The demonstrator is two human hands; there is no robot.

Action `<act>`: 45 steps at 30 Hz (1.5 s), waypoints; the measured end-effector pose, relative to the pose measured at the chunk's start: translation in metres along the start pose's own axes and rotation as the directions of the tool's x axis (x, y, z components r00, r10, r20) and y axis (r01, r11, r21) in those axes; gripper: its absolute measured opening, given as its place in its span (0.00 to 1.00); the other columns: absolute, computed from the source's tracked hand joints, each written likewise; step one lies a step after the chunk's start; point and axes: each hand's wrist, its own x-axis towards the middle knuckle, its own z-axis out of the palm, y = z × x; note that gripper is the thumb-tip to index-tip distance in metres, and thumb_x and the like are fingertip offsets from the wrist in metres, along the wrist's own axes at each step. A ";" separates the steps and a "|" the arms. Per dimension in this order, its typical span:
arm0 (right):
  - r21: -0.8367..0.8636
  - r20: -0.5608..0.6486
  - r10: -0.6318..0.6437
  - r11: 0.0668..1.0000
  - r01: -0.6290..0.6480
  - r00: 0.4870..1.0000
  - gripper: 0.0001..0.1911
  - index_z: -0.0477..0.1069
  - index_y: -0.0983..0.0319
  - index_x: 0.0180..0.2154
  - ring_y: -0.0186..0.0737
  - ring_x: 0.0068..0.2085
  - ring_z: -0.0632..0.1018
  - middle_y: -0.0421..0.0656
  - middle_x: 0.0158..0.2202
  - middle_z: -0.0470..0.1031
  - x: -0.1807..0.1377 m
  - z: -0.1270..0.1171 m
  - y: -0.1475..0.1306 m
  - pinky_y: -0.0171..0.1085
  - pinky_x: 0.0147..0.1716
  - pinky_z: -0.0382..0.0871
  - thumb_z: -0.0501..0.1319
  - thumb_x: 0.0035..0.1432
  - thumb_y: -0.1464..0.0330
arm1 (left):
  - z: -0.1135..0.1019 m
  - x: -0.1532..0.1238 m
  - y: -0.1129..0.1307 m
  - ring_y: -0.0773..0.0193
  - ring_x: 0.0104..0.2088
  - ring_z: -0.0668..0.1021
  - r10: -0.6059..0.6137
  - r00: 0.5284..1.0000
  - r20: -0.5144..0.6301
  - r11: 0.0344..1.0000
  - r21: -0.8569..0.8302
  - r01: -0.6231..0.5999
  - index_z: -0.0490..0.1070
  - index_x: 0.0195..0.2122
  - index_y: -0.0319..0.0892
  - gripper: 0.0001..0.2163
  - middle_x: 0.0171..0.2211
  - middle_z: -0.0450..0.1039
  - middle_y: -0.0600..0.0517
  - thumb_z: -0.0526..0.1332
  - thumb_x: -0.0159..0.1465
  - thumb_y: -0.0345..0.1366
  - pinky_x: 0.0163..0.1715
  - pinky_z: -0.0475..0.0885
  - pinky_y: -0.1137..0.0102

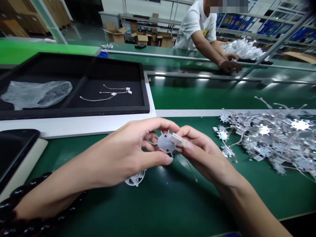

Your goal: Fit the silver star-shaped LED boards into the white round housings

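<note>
My left hand is closed round a flat silver disc with short prongs about its rim and small holes in its face. Thumb and fingers grip it by the edges. Between the thumb and fingers of my right hand is a small white rectangular connector block, held against the disc's right side. A thin pale wire hangs below the right hand. Under my left hand a round white plastic part with open spokes lies on the green table, partly hidden by the hand.
A heap of pronged silver discs with wires covers the table at right. At left, a black tray holds a clear plastic bag and several wired connectors. A dark device lies nearer. Across the bench a co-worker handles things beside a white pile.
</note>
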 end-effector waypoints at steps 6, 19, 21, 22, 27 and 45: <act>-0.021 -0.026 -0.069 0.997 0.068 0.997 0.05 0.80 0.53 0.43 0.30 0.32 0.82 0.35 0.30 0.80 -0.001 0.003 -0.006 0.29 0.33 0.80 0.68 0.65 0.67 | -0.012 0.000 0.010 0.64 0.41 0.84 -0.043 0.999 0.022 0.930 -0.364 0.048 0.79 0.48 0.52 0.17 0.39 0.82 0.61 0.71 0.58 0.28 0.35 0.77 0.81; -0.894 0.103 -0.524 0.325 0.310 0.846 0.08 0.78 0.66 0.43 0.32 0.36 0.79 0.44 0.37 0.79 -0.002 -0.001 -0.003 0.32 0.34 0.73 0.61 0.67 0.78 | -0.009 0.019 -0.009 0.59 0.40 0.85 -0.180 0.975 0.128 0.788 -0.575 0.221 0.79 0.42 0.44 0.09 0.37 0.82 0.52 0.71 0.66 0.42 0.32 0.84 0.71; -0.901 0.121 -0.535 0.295 0.319 0.836 0.08 0.78 0.67 0.42 0.32 0.37 0.79 0.45 0.37 0.79 -0.001 -0.002 -0.003 0.32 0.36 0.73 0.61 0.67 0.79 | -0.010 0.017 -0.008 0.60 0.38 0.85 -0.185 0.976 0.116 0.808 -0.548 0.218 0.78 0.41 0.42 0.05 0.35 0.81 0.53 0.68 0.68 0.36 0.32 0.85 0.71; -0.901 0.112 -0.534 0.301 0.312 0.838 0.08 0.78 0.66 0.42 0.32 0.37 0.79 0.45 0.37 0.79 -0.001 -0.002 -0.003 0.32 0.36 0.73 0.61 0.67 0.78 | -0.011 0.016 -0.007 0.60 0.39 0.85 -0.189 0.975 0.119 0.815 -0.535 0.223 0.77 0.41 0.41 0.03 0.36 0.81 0.53 0.67 0.68 0.34 0.32 0.85 0.71; -0.750 -0.069 -0.270 0.649 0.129 0.960 0.06 0.79 0.60 0.41 0.31 0.31 0.78 0.40 0.36 0.81 -0.003 0.001 -0.011 0.31 0.27 0.70 0.63 0.68 0.69 | -0.014 0.009 -0.005 0.57 0.43 0.85 -0.144 0.973 0.181 0.841 -0.496 0.217 0.68 0.57 0.50 0.17 0.43 0.81 0.52 0.68 0.69 0.35 0.39 0.84 0.71; -0.406 -0.111 0.078 0.906 -0.117 0.991 0.11 0.83 0.59 0.34 0.42 0.35 0.80 0.43 0.32 0.81 -0.001 0.001 -0.012 0.40 0.37 0.76 0.72 0.59 0.58 | -0.012 0.009 -0.002 0.66 0.35 0.85 -0.127 0.974 0.190 0.868 -0.454 0.202 0.73 0.54 0.47 0.12 0.49 0.81 0.51 0.67 0.70 0.35 0.34 0.83 0.77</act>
